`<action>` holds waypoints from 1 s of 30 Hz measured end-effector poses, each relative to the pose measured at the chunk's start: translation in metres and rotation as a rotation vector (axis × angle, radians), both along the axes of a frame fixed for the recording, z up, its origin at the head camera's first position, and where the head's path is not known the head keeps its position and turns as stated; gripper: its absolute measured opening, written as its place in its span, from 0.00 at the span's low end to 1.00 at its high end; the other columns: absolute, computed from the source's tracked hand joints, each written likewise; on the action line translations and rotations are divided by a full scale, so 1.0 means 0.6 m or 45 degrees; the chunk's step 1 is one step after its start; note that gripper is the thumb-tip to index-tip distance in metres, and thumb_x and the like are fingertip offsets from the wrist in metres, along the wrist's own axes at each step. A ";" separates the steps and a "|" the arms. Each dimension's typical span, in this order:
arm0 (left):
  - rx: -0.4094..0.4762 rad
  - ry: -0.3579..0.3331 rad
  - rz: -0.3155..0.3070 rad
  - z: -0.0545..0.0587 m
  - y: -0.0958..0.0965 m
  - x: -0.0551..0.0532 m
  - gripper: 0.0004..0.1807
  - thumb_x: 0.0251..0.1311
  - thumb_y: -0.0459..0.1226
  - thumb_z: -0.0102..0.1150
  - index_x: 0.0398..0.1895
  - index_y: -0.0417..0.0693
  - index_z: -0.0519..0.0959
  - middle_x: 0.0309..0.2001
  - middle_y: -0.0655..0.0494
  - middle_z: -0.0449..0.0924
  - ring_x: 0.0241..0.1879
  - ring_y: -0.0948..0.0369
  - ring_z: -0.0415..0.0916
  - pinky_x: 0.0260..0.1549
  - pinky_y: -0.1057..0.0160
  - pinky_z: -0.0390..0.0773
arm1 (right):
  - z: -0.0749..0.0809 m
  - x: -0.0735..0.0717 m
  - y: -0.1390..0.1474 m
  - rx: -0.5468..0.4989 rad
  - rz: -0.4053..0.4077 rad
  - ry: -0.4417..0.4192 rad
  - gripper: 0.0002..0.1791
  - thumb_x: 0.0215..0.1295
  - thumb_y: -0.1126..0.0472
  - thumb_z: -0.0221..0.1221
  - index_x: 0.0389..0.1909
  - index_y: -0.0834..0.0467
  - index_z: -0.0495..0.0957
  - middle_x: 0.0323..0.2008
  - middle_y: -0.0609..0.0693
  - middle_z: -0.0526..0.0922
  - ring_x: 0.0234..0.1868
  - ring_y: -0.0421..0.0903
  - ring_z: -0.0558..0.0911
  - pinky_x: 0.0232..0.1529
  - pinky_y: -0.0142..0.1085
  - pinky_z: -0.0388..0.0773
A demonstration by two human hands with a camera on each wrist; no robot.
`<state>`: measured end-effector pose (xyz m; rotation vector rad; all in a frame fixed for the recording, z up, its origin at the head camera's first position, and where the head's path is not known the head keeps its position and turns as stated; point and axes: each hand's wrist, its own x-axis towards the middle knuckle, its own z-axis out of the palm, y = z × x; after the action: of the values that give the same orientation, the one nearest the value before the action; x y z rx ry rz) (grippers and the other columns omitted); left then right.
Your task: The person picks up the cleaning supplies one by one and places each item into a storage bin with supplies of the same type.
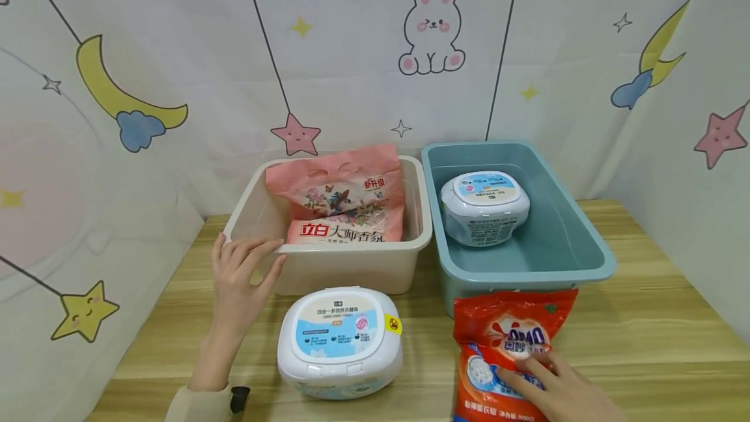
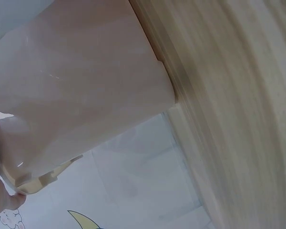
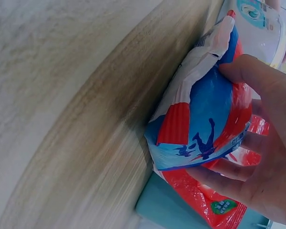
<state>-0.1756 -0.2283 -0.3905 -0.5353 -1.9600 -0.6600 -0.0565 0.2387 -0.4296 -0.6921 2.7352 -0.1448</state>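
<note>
Brown wooden tabletop (image 1: 650,324): fingers clamped, my left hand (image 1: 243,272) holds a cream rectangular plastic bin (image 1: 351,269), right hand (image 1: 559,389) a red-blue plastic bag (image 1: 489,325); limpness could slip it.

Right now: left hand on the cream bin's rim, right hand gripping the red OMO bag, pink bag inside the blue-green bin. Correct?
No: the pink bag is inside the cream bin, not the blue-green bin; the head view shows it. The rest holds: left hand on the cream bin's rim, right hand gripping the red OMO bag.
</note>
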 end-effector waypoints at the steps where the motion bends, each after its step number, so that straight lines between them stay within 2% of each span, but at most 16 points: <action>1: 0.001 -0.001 0.000 0.000 0.000 0.000 0.20 0.65 0.51 0.55 0.40 0.44 0.85 0.39 0.45 0.83 0.41 0.45 0.71 0.67 0.34 0.49 | 0.000 0.000 -0.001 0.005 -0.005 -0.006 0.48 0.37 0.14 0.47 0.66 0.25 0.60 0.59 0.45 0.69 0.60 0.51 0.66 0.32 0.33 0.80; 6: 0.002 0.005 -0.001 -0.002 -0.001 -0.001 0.20 0.65 0.51 0.56 0.40 0.45 0.85 0.38 0.46 0.83 0.41 0.46 0.71 0.66 0.35 0.49 | 0.000 0.002 -0.004 0.032 -0.024 -0.029 0.49 0.37 0.14 0.48 0.66 0.25 0.60 0.60 0.45 0.69 0.61 0.52 0.66 0.33 0.37 0.81; 12: 0.003 0.025 -0.003 -0.001 -0.002 -0.002 0.19 0.64 0.50 0.57 0.40 0.45 0.85 0.38 0.46 0.83 0.40 0.46 0.71 0.67 0.36 0.50 | 0.003 0.005 -0.009 0.051 -0.033 -0.027 0.49 0.36 0.14 0.48 0.66 0.25 0.59 0.59 0.44 0.69 0.60 0.50 0.67 0.32 0.33 0.80; 16: 0.005 0.024 0.000 -0.002 -0.002 -0.002 0.19 0.64 0.51 0.56 0.39 0.45 0.85 0.38 0.46 0.83 0.40 0.46 0.71 0.67 0.36 0.50 | -0.001 0.005 -0.009 0.056 -0.031 -0.026 0.49 0.37 0.15 0.48 0.66 0.25 0.60 0.59 0.44 0.69 0.60 0.51 0.68 0.33 0.37 0.81; 20: 0.003 0.020 0.004 -0.002 -0.001 -0.002 0.19 0.65 0.51 0.56 0.40 0.45 0.85 0.38 0.46 0.83 0.40 0.46 0.71 0.67 0.36 0.50 | -0.004 0.006 -0.008 0.050 -0.034 -0.001 0.46 0.41 0.16 0.48 0.66 0.26 0.61 0.57 0.44 0.71 0.58 0.49 0.69 0.35 0.40 0.82; 25: 0.006 0.016 0.000 -0.001 -0.001 -0.002 0.19 0.64 0.50 0.57 0.40 0.45 0.85 0.38 0.47 0.83 0.41 0.46 0.71 0.67 0.36 0.50 | -0.005 0.006 -0.009 0.029 -0.007 0.063 0.39 0.50 0.20 0.41 0.64 0.27 0.63 0.53 0.42 0.72 0.53 0.46 0.71 0.34 0.36 0.81; 30: 0.014 0.017 -0.006 -0.002 -0.001 -0.002 0.19 0.64 0.50 0.57 0.40 0.45 0.85 0.38 0.47 0.83 0.41 0.46 0.71 0.67 0.37 0.50 | -0.004 0.009 -0.009 0.042 0.017 0.140 0.37 0.53 0.22 0.41 0.64 0.29 0.65 0.51 0.42 0.73 0.50 0.45 0.73 0.32 0.32 0.80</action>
<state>-0.1769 -0.2292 -0.3918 -0.5361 -1.9421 -0.6680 -0.0514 0.2335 -0.4321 -0.7295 2.8294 -0.0600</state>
